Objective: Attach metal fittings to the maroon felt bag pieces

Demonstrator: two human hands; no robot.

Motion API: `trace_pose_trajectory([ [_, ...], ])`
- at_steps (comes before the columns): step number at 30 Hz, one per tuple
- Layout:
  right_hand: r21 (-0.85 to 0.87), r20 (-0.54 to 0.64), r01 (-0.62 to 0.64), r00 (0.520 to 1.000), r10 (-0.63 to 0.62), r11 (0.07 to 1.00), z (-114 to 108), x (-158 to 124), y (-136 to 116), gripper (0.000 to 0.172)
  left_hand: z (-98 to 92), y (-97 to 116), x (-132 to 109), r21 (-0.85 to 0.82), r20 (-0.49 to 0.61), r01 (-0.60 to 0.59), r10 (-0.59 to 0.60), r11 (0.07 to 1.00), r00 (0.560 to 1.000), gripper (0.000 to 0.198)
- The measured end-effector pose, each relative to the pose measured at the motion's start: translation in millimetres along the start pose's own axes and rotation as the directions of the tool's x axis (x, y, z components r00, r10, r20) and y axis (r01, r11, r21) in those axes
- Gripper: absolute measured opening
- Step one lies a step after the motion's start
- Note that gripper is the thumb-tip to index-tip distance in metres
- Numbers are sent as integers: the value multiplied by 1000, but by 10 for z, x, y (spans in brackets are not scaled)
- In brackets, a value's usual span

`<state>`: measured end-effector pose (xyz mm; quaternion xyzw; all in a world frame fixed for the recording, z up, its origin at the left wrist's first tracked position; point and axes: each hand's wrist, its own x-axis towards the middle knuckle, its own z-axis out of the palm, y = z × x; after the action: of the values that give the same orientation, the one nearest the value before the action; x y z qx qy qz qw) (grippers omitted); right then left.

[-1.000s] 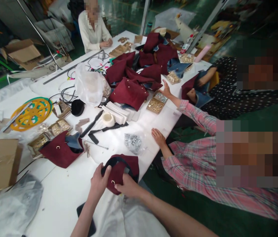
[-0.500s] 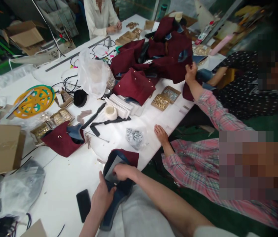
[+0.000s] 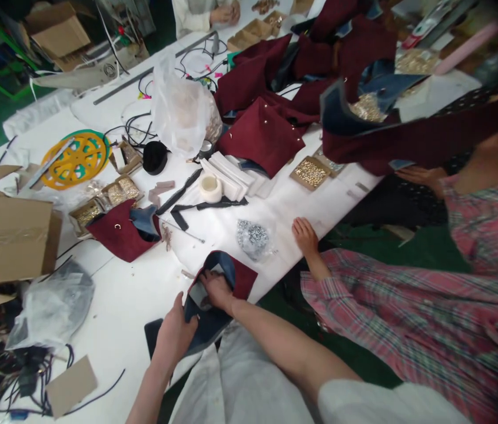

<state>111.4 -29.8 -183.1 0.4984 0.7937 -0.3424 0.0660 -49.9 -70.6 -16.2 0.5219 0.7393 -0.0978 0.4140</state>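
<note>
A maroon fabric bag point(image 3: 244, 281) with a dark blue lining lies at the table's near edge, its mouth turned toward me. My left hand point(image 3: 177, 331) grips the bag's blue edge, thumb on the inner side. My right hand point(image 3: 217, 290) reaches into the mouth and is closed on a stiff grey sheet point(image 3: 199, 298) against the lining; its fingertips are partly hidden. A dark phone point(image 3: 152, 337) lies partly behind my left forearm. Beyond the bag is a clear plastic bag of small metal studs point(image 3: 255, 237). Another maroon bag point(image 3: 123, 232) lies to the left.
A co-worker in a plaid shirt rests one hand point(image 3: 305, 235) on the table at right and holds a long maroon piece point(image 3: 364, 144). Cardboard boxes point(image 3: 10, 241), a tape roll point(image 3: 211, 188), a box of gold studs point(image 3: 309, 172) and a maroon pile point(image 3: 262, 132) surround the work.
My right hand has gone deeper into the bag with the grey sheet, and the bag's lower flap has shifted. The co-worker has lifted a maroon piece toward the right. The view has shifted.
</note>
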Motion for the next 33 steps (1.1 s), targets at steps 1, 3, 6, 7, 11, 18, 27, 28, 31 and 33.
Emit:
trace_pose_trajectory([
  [1, 9, -15, -19, 1000, 19, 1000, 4, 21, -24, 95, -25, -20, 13, 3, -31, 13, -13, 1000, 999, 75],
  [3, 33, -41, -59, 997, 60, 998, 4, 60, -72, 91, -73, -24, 21, -25, -89, 1, -3, 1000, 996, 61],
  [6, 69, -34, -119, 992, 122, 990, -1, 113, -122, 90, -109, 34, 1, -79, -124, -33, 23, 996, 992, 50],
  [7, 78, -29, -132, 990, 135, 988, -1, 129, -132, 89, -104, 58, -7, -85, -128, -33, 22, 996, 992, 50],
  [11, 102, -36, -162, 985, 166, 982, 12, 180, -167, 82, -30, 109, -28, -113, -132, -23, 8, 993, 991, 51],
  [18, 137, 48, -249, 968, 245, 959, -84, 237, -192, 84, -62, 80, -86, -97, -189, -3, -15, 995, 982, 57],
  [27, 119, -14, -236, 971, 239, 965, -8, 121, -173, 89, -49, 151, -253, -296, -192, -100, 43, 950, 980, 54],
  [28, 116, -28, -234, 971, 239, 965, 21, 103, -172, 84, -32, 170, -258, -333, -193, -112, 49, 936, 980, 54],
  [31, 126, 11, -209, 978, 209, 970, 91, 70, -155, 58, 2, 222, -257, -404, -170, -101, 33, 909, 985, 57],
  [33, 131, 73, -197, 979, 189, 972, 122, 61, -141, 48, 14, 244, -248, -432, -140, -90, 32, 898, 990, 61],
])
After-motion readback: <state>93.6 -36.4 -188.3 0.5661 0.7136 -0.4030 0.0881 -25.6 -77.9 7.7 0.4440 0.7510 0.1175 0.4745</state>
